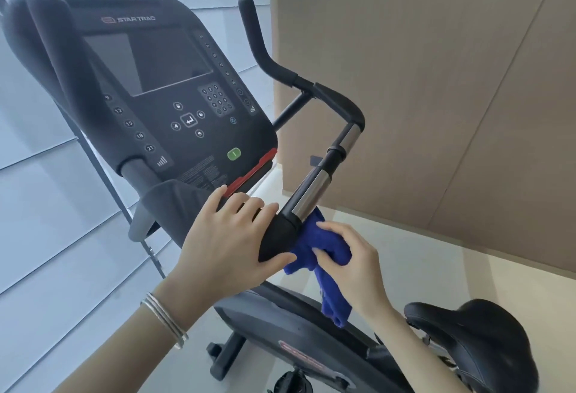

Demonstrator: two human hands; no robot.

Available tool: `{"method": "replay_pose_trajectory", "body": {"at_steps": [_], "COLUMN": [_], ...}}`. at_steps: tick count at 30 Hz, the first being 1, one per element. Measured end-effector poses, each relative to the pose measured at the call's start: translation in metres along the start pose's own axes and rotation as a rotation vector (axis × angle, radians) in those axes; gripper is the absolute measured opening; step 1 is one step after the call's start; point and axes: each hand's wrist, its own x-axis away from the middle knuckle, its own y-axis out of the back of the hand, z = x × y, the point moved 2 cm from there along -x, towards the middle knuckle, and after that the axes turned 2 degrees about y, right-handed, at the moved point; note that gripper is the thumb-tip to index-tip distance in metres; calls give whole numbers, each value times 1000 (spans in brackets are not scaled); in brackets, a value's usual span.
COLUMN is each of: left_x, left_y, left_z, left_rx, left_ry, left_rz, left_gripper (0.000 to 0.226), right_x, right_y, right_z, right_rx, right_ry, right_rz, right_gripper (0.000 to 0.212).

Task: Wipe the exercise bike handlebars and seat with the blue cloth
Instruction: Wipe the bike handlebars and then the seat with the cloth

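Exercise bike seen from above. The left hand (230, 237) (silver bangles (165, 318) on its wrist) lies over the black end of the near handlebar (311, 193), fingers spread on top and thumb underneath, and its grip appears light. The right hand (352, 265) has its grip bunched round the blue cloth (314, 243), holding it against the handlebar's underside while a tail hangs down. The seat (477, 336) sits lower right, untouched.

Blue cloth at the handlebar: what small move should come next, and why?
Probably slide the blue cloth up along the chrome section. The right hand grips it at that section's lower end, beside the black end grip that the left hand holds; the chrome runs on above.
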Motion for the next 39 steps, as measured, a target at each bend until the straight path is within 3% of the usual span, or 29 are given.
{"method": "replay_pose_trajectory", "body": {"at_steps": [12,21,27,30,34,39], "left_x": [-2,-2,0,-1,-8,-24], "left_y": [0,-3,-6,-6,-11,-16], "left_z": [2,2,2,2,-3,-21], "left_rx": [20,4,14,28,26,25], "left_ry": [-15,-45,-54,-36,1,81], "left_rz": [33,16,-12,-26,-13,-40], "left_gripper": [71,73,74,74,75,75], "right_x": [-80,-12,-44,-59,-73,-93], "right_y": [13,-11,10,33,52,45], "right_z": [-35,0,-12,-7,-3,-14], "right_rx": [25,104,-20,55,193,353], "right_ry": [-157,4,-156,-95,58,284], "right_rz": [-258,-25,-262,-348,-338,-113], "right_gripper": [26,33,24,24,27,33]}}
